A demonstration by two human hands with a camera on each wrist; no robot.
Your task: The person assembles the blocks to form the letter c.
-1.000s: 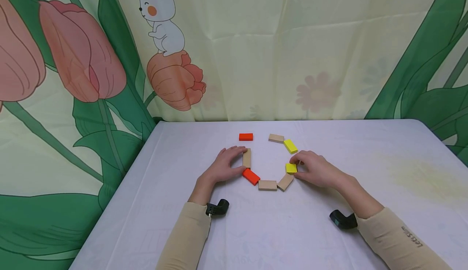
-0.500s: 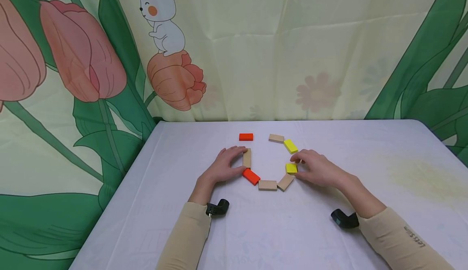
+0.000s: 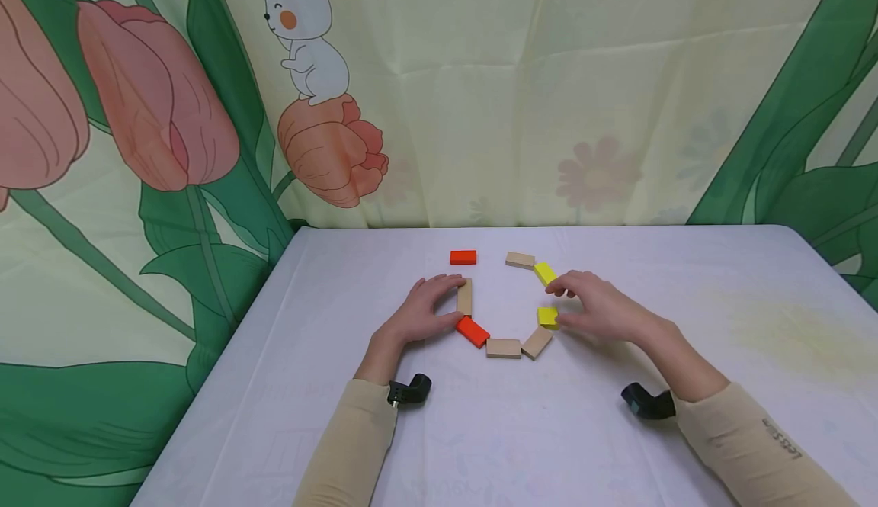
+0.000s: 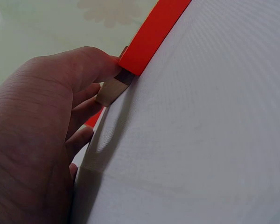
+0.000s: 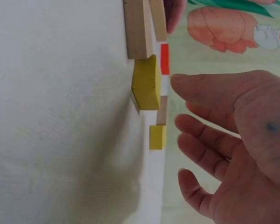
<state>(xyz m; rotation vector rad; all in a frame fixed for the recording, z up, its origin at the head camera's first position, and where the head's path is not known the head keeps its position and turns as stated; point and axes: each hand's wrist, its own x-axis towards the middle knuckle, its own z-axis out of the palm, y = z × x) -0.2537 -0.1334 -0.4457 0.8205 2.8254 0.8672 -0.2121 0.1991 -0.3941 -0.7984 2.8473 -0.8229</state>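
Observation:
In the head view, my left hand (image 3: pixel 427 310) spans a plain wooden block (image 3: pixel 465 296), fingertips at its far end and thumb at its near end. The left wrist view has that thumb where the wooden block (image 4: pixel 111 91) meets a red block (image 4: pixel 154 35). My right hand (image 3: pixel 604 306) hovers beside two yellow blocks, fingers near the farther yellow block (image 3: pixel 545 273) and thumb by the nearer yellow block (image 3: pixel 547 317). In the right wrist view the right hand (image 5: pixel 228 140) is apart from the blocks, fingers loosely bent, holding nothing.
The blocks form a broken ring on the white-covered table (image 3: pixel 480 431). Its near side has a red block (image 3: pixel 472 332) and two wooden blocks (image 3: pixel 504 348). At the far side lie a red block (image 3: pixel 463 258) and a wooden block (image 3: pixel 520 260). A printed curtain (image 3: pixel 480 126) hangs behind.
My right hand has let go of the nearer yellow block and risen slightly away, its fingers now toward the farther yellow block. My left hand and the blocks stay in place.

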